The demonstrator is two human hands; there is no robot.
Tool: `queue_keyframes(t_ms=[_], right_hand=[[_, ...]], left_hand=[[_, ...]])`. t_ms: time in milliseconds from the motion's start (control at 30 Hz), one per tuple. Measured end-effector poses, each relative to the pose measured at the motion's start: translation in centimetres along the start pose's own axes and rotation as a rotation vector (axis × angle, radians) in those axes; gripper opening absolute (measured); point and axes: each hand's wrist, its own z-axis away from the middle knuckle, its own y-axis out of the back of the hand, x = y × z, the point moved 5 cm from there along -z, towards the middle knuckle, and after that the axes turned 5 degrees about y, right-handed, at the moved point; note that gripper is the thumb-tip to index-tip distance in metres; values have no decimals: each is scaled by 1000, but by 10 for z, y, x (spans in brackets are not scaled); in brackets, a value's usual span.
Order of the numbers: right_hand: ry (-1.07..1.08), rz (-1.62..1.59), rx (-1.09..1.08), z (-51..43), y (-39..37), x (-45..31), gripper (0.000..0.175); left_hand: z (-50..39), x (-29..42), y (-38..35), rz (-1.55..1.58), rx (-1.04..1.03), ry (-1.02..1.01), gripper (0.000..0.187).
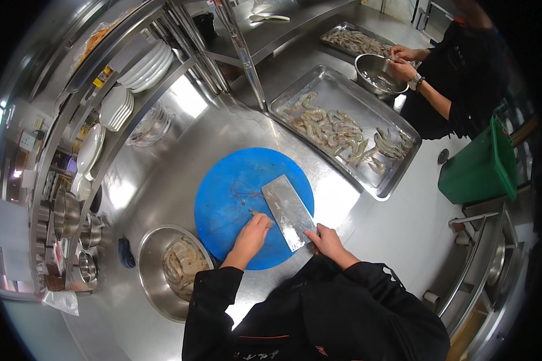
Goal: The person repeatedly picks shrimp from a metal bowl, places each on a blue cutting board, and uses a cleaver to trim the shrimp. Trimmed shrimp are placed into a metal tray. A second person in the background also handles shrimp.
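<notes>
My left hand (251, 233) presses a shrimp (270, 223) against a round blue cutting board (221, 189). Part of the shrimp is hidden under my fingers. My right hand (327, 239) grips a Chinese cleaver (287, 207) at its handle end, with my thumb on the broad blade. The blade lies nearly flat over the board's right side, beside the shrimp. Thin shrimp feelers (246, 192) and small scraps are scattered on the board. To the left, close to my left forearm, a steel bowl (151, 270) holds several shrimp (180, 266).
A steel tray (379, 192) of shrimp (332, 131) stands beyond the board at the right. Behind it, a co-worker's hands (402, 63) work over a steel bowl (366, 85), near another shrimp tray (357, 40). Shelves with white plates (149, 67) line the left. A green bin (474, 167) stands right.
</notes>
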Motion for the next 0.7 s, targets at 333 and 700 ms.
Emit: queue_keyframes(t_ms=[333,700], right_hand=[[-38,-13,-35,0,-4,-1,49],[-94,-52,-120,28,10,4,49]], left_hand=[[-6,-2,2,-33,-18,-7,16],[-9,-4,5,-55,-44,-96,14]])
